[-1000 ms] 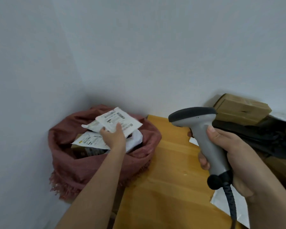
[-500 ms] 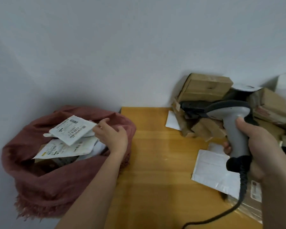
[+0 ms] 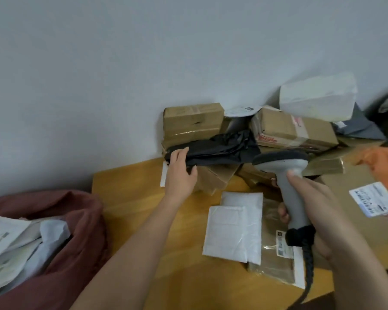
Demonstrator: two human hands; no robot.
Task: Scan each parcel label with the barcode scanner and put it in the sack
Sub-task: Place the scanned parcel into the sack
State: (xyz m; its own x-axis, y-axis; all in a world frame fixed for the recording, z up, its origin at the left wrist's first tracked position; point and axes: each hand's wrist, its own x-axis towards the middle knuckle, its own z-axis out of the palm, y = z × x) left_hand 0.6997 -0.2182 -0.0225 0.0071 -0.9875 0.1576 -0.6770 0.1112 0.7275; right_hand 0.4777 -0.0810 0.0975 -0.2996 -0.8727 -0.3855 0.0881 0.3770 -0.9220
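Black plastic of one parcel bag (image 3: 220, 151), lying on the far cardboard-box pile, is clasped at its left end by the left hand (image 3: 180, 173), while the right hand (image 3: 318, 209) clenches its grip around one grey barcode scanner (image 3: 287, 175) above two white mailers (image 3: 233, 229) on the desk (image 3: 132, 193), the maroon sack (image 3: 76, 231) near left.

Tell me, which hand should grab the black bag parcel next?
Left. The left hand already rests on the end of the black bag parcel, fingers over its top and thumb under it. The right hand is busy gripping the barcode scanner, so it likely cannot lift anything.
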